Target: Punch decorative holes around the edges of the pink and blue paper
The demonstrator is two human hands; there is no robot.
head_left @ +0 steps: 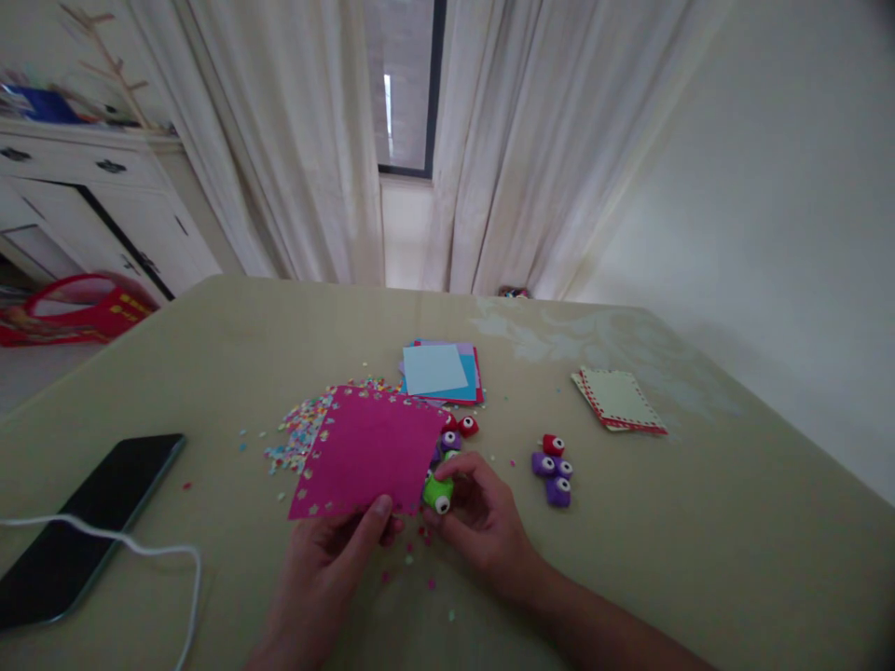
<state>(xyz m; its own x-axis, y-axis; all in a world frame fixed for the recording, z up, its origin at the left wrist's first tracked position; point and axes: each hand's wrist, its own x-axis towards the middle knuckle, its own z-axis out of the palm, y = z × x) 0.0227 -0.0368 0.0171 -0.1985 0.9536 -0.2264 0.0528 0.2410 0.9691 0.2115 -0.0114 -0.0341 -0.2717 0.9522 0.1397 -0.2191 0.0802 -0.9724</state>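
Note:
My left hand (350,550) grips a magenta sheet of card (374,447) by its near edge, thumb on top. Small flower-like cutouts run along the card's left, far and near borders. At the card's right edge, close to its near corner, my right hand (486,527) pinches a green craft punch (439,492) with a round eye on it. Whether the card's edge sits inside the punch cannot be made out. Just behind it, partly covered by card and fingers, several red and purple punches (468,426) lie together.
Colourful confetti (304,433) is heaped left of the card. Beyond lies a stack of coloured cards (437,370). To the right are several more punches (557,490) and a pile of edge-punched cards (622,401). A phone (84,531) with a white cable (140,543) across it lies left.

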